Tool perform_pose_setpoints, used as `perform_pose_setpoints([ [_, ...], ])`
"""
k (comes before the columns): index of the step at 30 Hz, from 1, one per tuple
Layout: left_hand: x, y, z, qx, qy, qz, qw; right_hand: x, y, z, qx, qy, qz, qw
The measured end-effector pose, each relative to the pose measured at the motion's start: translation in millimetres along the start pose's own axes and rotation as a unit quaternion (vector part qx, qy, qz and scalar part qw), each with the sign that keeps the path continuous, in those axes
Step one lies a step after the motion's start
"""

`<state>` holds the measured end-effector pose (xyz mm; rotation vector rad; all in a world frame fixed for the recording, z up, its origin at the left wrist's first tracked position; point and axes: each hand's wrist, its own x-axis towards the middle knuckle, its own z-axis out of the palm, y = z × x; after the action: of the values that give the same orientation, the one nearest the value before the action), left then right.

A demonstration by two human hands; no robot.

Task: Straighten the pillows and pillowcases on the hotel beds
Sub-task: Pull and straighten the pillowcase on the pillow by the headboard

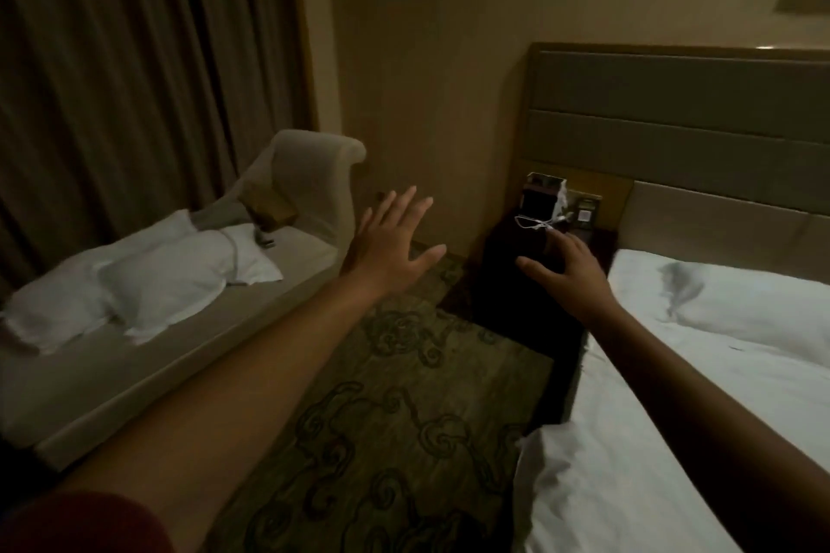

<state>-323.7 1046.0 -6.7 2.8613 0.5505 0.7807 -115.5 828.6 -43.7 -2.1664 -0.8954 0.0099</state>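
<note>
Two white pillows [148, 278] lie side by side on a beige chaise sofa [188, 355] at the left. Another white pillow [741, 301] rests at the head of the white-sheeted bed [637, 462] on the right. My left hand [388, 245] is stretched out over the floor, fingers spread, holding nothing, to the right of the sofa's pillows. Over the dark nightstand, just left of the bed's pillow, my right hand [570, 274] hovers with fingers apart and empty. Neither hand touches a pillow.
A dark nightstand [516, 296] with a small device and white cable [543, 202] stands between sofa and bed. A padded headboard [673, 112] backs the bed. Patterned carpet [395, 418] covers the aisle. Heavy curtains [134, 58] hang behind the sofa.
</note>
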Motion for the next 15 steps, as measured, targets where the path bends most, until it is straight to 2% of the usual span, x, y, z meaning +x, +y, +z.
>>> perform_pose_setpoints([
  [1, 53, -23, 36, -0.052, -0.019, 0.024, 0.998, 43, 15, 12, -0.012, 0.037, 0.019, 0.999],
  [3, 76, -28, 53, -0.048, -0.023, 0.048, 0.997, 59, 12, 4, -0.024, 0.046, 0.002, 0.999],
  [4, 135, -44, 93, -0.086, -0.036, 0.080, 0.992, 104, 34, 15, -0.040, 0.084, 0.033, 0.995],
  [6, 158, -52, 113, -0.067, -0.024, 0.102, 0.992, 119, 32, 16, -0.053, 0.091, 0.032, 0.994],
  [7, 211, -57, 145, -0.118, -0.043, 0.116, 0.985, 153, 51, 18, -0.071, 0.129, 0.074, 0.986],
  [9, 227, -64, 159, -0.114, -0.048, 0.135, 0.983, 160, 47, 25, -0.082, 0.126, 0.090, 0.985],
  [10, 283, -53, 189, -0.167, -0.082, 0.149, 0.971, 190, 68, 14, -0.111, 0.149, 0.131, 0.974],
  [12, 301, -54, 202, -0.175, -0.088, 0.140, 0.971, 197, 66, 14, -0.128, 0.132, 0.141, 0.973],
  [13, 358, -26, 233, -0.223, -0.120, 0.161, 0.954, 224, 91, -6, -0.140, 0.175, 0.179, 0.958],
  [15, 372, -12, 247, -0.218, -0.122, 0.164, 0.954, 232, 96, -18, -0.137, 0.191, 0.187, 0.954],
])
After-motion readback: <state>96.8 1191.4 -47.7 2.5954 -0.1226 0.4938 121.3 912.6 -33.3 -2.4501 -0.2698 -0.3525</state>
